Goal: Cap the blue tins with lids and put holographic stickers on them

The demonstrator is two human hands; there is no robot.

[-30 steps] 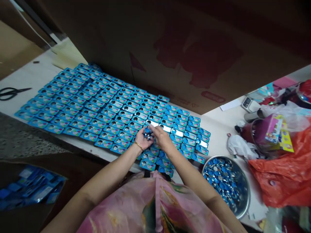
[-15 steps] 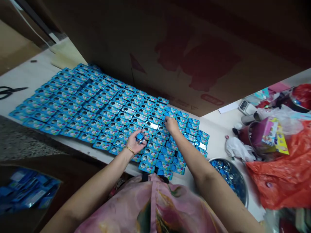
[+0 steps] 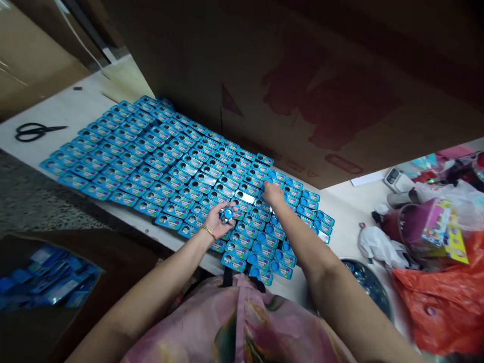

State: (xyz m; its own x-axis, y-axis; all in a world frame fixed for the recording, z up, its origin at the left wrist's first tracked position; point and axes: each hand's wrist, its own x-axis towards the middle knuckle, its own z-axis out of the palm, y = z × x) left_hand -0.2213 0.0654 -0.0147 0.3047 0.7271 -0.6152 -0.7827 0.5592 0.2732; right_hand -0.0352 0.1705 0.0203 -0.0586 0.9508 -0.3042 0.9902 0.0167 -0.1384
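Rows of small blue packs (image 3: 148, 172) with round holes cover the middle of the white table. Blue discs fill the holes of some packs at the right, while many others show dark or silvery holes. My left hand (image 3: 219, 220) is palm up above the front rows, its fingers curled round several small blue and silver round pieces (image 3: 228, 214). Further right, my right hand (image 3: 273, 193) is closed, fingertips down at a pack; whatever it pinches is too small to make out.
A large cardboard box (image 3: 242, 65) stands behind the packs. Scissors (image 3: 36, 132) lie at the left. A metal bowl (image 3: 385, 297) of round pieces and an orange bag (image 3: 427, 307) are at the right. An open box (image 3: 91, 307) at lower left holds blue packs.
The view has shifted, so the table appears further right. Both hands stay over much the same packs, and the pieces in my left palm have turned or shifted slightly.
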